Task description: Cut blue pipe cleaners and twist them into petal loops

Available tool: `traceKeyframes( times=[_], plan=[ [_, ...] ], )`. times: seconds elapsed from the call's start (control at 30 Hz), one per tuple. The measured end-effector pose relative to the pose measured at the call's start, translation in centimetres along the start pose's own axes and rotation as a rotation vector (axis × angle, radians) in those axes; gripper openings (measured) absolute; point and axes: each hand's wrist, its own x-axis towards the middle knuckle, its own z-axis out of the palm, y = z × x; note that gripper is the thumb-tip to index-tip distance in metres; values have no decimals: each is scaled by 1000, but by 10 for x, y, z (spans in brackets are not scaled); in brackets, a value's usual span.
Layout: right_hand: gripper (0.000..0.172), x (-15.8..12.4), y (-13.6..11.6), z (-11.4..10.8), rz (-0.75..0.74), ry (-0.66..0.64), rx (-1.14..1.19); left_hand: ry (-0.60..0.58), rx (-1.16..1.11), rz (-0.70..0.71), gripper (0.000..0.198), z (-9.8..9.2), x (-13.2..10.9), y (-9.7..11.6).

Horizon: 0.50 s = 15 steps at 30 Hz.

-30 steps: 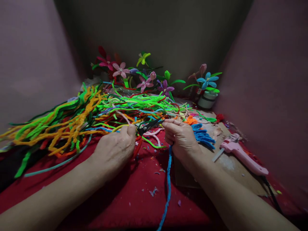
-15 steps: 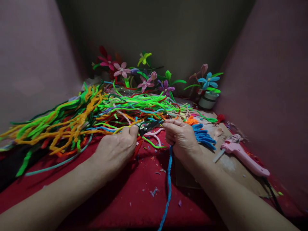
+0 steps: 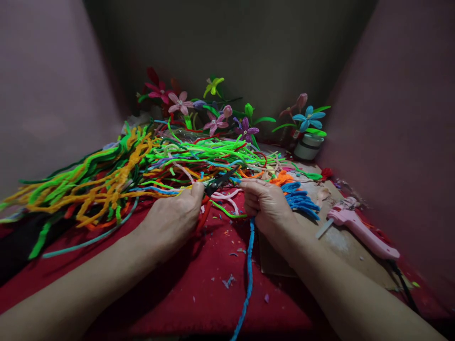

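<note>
My left hand [image 3: 174, 215] is closed round the handle of a black cutting tool [image 3: 220, 181], whose blades point up and right towards my other hand. My right hand [image 3: 266, 203] is closed on a long blue pipe cleaner [image 3: 249, 270] that trails down over the red cloth [image 3: 199, 303] towards me. The two hands are close together, a little apart. Just right of my right hand lie a bunch of folded blue loops [image 3: 301, 199] and an orange piece [image 3: 282, 178].
A big pile of green, orange and mixed pipe cleaners [image 3: 117, 175] spreads left and behind the hands. Finished pipe-cleaner flowers [image 3: 213, 116] stand at the back, with a white jar [image 3: 307, 147]. A pink glue gun [image 3: 355, 227] lies on cardboard [image 3: 337, 246] at right. Small cuttings litter the cloth.
The black tool's tip has tilted up and away from my right fingertips. Both hands have stayed almost in place.
</note>
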Motion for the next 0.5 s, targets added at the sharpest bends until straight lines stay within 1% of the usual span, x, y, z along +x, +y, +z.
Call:
traceKeyframes(
  times=[0.07,0.13,0.17,0.2,0.27,0.33,0.37,0.43,0.5],
  plan=[
    [21,2,-6,-2,-49,54,47,-14,-30,-15,27,-1,1,-4],
    [23,4,-14,-4,-144,138,110,-26,-72,-21,24,1,2,-6],
    [23,5,-18,-5,-189,162,136,-34,-94,-10,24,2,2,-6],
    [21,5,-21,-5,-217,159,149,-50,-113,4,25,4,2,-6],
    [17,4,-23,-5,-219,94,152,-79,-138,27,28,7,3,-4],
    [13,1,-20,-2,-151,-8,138,-88,-170,48,29,10,3,-3],
    [12,-1,-17,0,-100,-62,132,-73,-195,62,28,10,3,-2],
    [12,-5,-9,4,5,-165,121,2,-297,75,22,7,4,-2],
    [15,-9,-1,8,81,-265,108,70,-545,54,20,2,6,-3]
  ],
)
